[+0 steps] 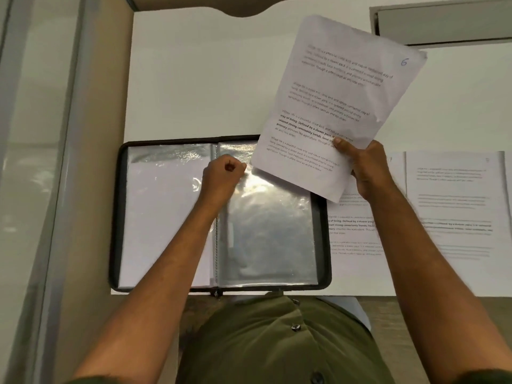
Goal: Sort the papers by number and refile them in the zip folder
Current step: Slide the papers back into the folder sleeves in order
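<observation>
Zip folder open flat on white desk, near the front edge. Left hand over the right-side clear sleeve, fingers curled, pinching the sleeve's top edge. Right hand raised above the folder's right corner, thumb and fingers clamped on the lower edge of paper 6, tilted. More printed papers flat on the desk just right of the folder. Left-side sleeve with a white sheet inside.
</observation>
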{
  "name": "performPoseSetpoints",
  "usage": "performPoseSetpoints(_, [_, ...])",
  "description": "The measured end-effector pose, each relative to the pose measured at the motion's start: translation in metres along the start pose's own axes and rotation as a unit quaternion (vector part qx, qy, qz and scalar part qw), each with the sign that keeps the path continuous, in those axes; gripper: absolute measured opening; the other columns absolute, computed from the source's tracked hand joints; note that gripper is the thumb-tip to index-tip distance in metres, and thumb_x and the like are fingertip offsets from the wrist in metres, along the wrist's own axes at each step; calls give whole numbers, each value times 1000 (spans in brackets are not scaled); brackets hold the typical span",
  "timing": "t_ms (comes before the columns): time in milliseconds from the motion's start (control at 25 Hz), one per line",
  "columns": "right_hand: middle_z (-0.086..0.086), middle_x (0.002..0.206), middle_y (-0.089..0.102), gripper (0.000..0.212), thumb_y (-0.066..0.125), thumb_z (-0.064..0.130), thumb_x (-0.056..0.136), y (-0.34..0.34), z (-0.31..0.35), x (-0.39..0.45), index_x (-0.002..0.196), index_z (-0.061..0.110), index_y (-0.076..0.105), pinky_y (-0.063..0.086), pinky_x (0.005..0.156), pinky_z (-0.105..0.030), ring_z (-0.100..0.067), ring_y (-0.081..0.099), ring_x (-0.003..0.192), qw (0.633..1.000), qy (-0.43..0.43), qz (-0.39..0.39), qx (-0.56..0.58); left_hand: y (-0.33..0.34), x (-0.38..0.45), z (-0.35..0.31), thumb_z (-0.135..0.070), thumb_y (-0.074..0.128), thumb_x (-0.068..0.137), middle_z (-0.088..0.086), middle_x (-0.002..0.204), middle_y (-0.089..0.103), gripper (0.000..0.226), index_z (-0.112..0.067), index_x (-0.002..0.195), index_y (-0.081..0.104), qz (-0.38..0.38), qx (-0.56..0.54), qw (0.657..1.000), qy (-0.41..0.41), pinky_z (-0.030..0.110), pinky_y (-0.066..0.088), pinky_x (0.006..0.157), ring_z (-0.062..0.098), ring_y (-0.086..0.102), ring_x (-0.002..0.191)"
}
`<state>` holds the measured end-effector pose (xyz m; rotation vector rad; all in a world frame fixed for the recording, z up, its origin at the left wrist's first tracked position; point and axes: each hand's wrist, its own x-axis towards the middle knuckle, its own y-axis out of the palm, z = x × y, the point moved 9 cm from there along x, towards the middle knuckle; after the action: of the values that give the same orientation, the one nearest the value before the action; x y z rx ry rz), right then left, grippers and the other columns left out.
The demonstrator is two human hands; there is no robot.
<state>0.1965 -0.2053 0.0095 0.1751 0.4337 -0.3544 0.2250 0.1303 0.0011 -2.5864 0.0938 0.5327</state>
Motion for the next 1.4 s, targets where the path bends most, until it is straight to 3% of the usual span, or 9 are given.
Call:
performPoseSetpoints(160, [-1, 121, 77, 41, 80, 13, 90, -4, -8, 2, 129, 16, 68, 58, 100, -47, -22, 73, 114, 994, 6, -88, 64, 18, 19, -18, -21, 61, 97, 10, 135, 60, 33, -11, 129, 63, -21, 299, 927, 224, 46, 43, 108, 30, 52, 123])
performPoseSetpoints(280, [1, 118, 78, 41, 78, 11, 91, 0, -10, 4, 131, 16, 68, 60, 97, -45, -21, 74, 111, 990, 10, -113, 86, 45, 23, -7, -37, 60, 97, 11, 163, 34, 57, -14, 148, 46, 19, 459, 860, 223, 53, 26, 119, 33, 36, 141])
performPoseSetpoints(440, [0, 119, 78, 41, 78, 9, 91, 5, -10, 7, 130, 17, 67, 60, 97, -45, -21, 74, 110, 987, 8, -131, 92, 41, 14, -7, -32, 67, 92, 7, 155, 45, 42, -18, 132, 62, -15, 434, 862, 260, 49, 41, 104, 30, 42, 135])
performPoseSetpoints(600, [-3, 121, 77, 43, 77, 7, 91, 7, -9, 12, 132, 12, 65, 60, 97, -45, -23, 74, 111, 985, 5, -135, 109, 32, 17, -17, -23, 76, 86, 0, 125, 63, 12, -20, 97, 73, -34, 378, 876, 297, 41, 38, 93, 26, 56, 114])
performPoseSetpoints(800, [-5, 120, 77, 46, 77, 6, 91, 12, -6, 15, 135, 7, 64, 62, 87, -39, -23, 75, 110, 976, 17, -144, 162, 32, 25, -27, -13, 68, 83, -4, 116, 64, 9, -21, 83, 64, 21, 361, 876, 318, 43, 30, 102, 23, 57, 113])
performPoseSetpoints(1040, [-12, 127, 74, 46, 73, 4, 95, 22, -6, 26, 139, 3, 61, 63, 81, -38, -25, 74, 111, 953, 37, -149, 262, 37, 33, -38, -13, 58, 73, -6, 102, 64, 20, -27, 79, 45, 137, 342, 878, 305, 31, 15, 97, 17, 56, 106])
performPoseSetpoints(1160, [-13, 126, 74, 43, 69, 5, 98, 31, -2, 35, 140, 4, 59, 63, 81, -39, -26, 75, 109, 951, 44, -138, 273, 40, 40, -43, -20, 64, 71, -10, 98, 55, 22, -27, 87, 50, 155, 347, 875, 300, 39, 24, 101, 18, 52, 105])
performPoseSetpoints(1320, [-14, 124, 74, 44, 69, 3, 97, 44, 12, 49, 140, 4, 59, 63, 76, -39, -24, 77, 100, 952, 31, -133, 274, 40, 51, -51, -33, 72, 83, -6, 108, 52, 57, -21, 133, 48, 154, 297, 902, 274, 40, 24, 107, 13, 47, 103])
performPoseSetpoints(1400, [-13, 121, 75, 44, 70, 2, 96, 51, 17, 57, 139, 5, 60, 63, 74, -38, -22, 78, 95, 954, 23, -131, 269, 42, 55, -56, -33, 68, 91, -7, 107, 56, 41, -22, 129, 56, 129, 308, 903, 271, 40, 26, 106, 14, 51, 102])
